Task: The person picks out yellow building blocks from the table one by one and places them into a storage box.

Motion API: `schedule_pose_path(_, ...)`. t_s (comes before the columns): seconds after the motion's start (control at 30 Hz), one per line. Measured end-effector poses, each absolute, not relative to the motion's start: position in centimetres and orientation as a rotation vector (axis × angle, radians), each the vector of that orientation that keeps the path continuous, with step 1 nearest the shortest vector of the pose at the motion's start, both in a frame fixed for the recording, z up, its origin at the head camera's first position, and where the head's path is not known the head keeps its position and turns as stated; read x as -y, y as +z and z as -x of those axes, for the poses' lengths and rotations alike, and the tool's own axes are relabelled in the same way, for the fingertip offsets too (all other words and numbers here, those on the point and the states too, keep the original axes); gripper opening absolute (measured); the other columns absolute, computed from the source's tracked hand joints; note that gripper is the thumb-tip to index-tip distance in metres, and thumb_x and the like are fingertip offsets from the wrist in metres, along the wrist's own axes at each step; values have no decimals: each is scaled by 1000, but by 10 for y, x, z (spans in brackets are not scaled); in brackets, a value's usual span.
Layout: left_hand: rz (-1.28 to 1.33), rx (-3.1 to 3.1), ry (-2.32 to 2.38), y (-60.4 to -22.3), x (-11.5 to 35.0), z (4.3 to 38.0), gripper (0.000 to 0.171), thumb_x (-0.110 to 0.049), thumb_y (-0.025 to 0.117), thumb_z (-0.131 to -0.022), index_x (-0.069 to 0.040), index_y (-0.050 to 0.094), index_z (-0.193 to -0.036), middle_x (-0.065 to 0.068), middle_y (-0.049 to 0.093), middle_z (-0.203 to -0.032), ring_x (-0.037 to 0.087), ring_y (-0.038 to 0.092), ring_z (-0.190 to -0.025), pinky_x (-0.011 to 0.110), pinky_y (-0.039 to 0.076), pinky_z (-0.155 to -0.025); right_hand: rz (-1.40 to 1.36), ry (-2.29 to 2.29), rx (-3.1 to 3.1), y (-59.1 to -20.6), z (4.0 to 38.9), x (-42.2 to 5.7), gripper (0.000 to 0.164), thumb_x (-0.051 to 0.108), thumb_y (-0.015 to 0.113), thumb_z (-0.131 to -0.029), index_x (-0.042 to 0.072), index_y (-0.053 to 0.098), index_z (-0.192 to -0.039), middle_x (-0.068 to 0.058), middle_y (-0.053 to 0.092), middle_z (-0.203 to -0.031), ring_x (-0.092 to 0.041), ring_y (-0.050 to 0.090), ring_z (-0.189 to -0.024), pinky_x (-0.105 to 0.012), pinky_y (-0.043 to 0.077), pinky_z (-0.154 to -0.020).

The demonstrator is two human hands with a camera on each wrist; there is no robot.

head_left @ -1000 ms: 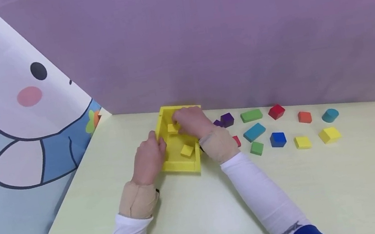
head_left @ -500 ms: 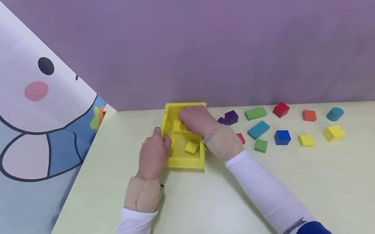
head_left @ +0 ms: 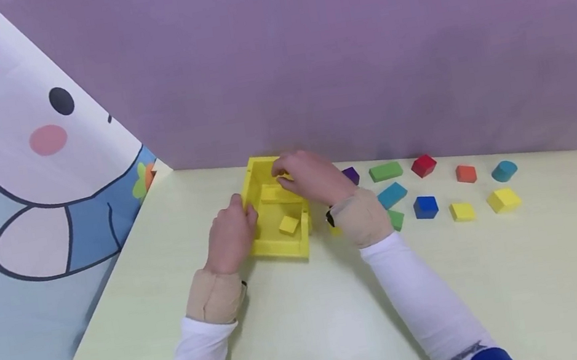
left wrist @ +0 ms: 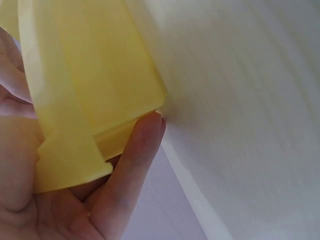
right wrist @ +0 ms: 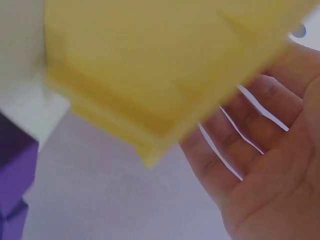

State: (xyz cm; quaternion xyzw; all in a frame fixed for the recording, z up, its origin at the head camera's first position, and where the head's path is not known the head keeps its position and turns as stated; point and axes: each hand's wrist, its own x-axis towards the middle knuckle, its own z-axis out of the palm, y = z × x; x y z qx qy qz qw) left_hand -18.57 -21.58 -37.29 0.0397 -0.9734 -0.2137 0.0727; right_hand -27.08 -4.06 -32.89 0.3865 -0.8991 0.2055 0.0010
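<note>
My left hand grips the left wall of a yellow box, its thumb along one side in the left wrist view, where the box wall fills the upper left. Inside the box a long yellow block lies toward the far end, and a smaller yellow block rests nearer the front. Over the far right rim hovers my right hand, fingers loosely bent with nothing between them. The right wrist view shows that palm and its spread fingers beside the box.
Right of the box lie several coloured blocks, among them a green block, a red cube, a blue cube and a teal cylinder. My right forearm partly covers others. A purple wall stands behind the table.
My right hand has let go of the long yellow block inside the box and lifted up and to the right, its fingers loosening. The left hand keeps its grip on the box.
</note>
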Motion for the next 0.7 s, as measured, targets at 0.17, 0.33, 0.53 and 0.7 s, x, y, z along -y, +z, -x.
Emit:
schedule_pose_path(0.17, -109, 2932, -656, -373, 217, 186, 23, -25, 38, -95, -3, 44, -96, 12, 50, -64, 24, 48, -52, 34, 39, -45, -1164, 664, 2800, -320, 265, 28, 23, 20, 54, -90, 11, 63, -109, 0, 61, -106, -16, 56, -98, -27, 42, -85)
schedule_pose_path(0.33, -98, 2933, -656, -373, 218, 186, 24, -25, 37, -95, -2, 44, -96, 13, 50, -64, 24, 48, -52, 34, 38, -45, -1096, 702, 2815, -317, 259, 19, 24, 19, 53, -90, 11, 63, -109, 0, 60, -106, -18, 56, -97, -27, 42, -83)
schedule_pose_path(0.53, -93, 2926, -645, -371, 219, 186, 24, -25, 37, -94, -2, 44, -94, 13, 49, -64, 25, 48, -52, 36, 39, -46, -1004, 727, 2846, -318, 253, 5, 23, 20, 53, -89, 13, 62, -110, 2, 58, -103, -17, 55, -94, -28, 43, -80)
schedule_pose_path(0.7, -88, 2921, -643, -372, 221, 186, 24, -25, 36, -94, -3, 43, -93, 13, 49, -64, 26, 47, -52, 37, 39, -47, -968, 731, 2854, -321, 248, -6, 22, 20, 55, -88, 12, 63, -106, 1, 58, -99, -17, 55, -88, -27, 44, -77)
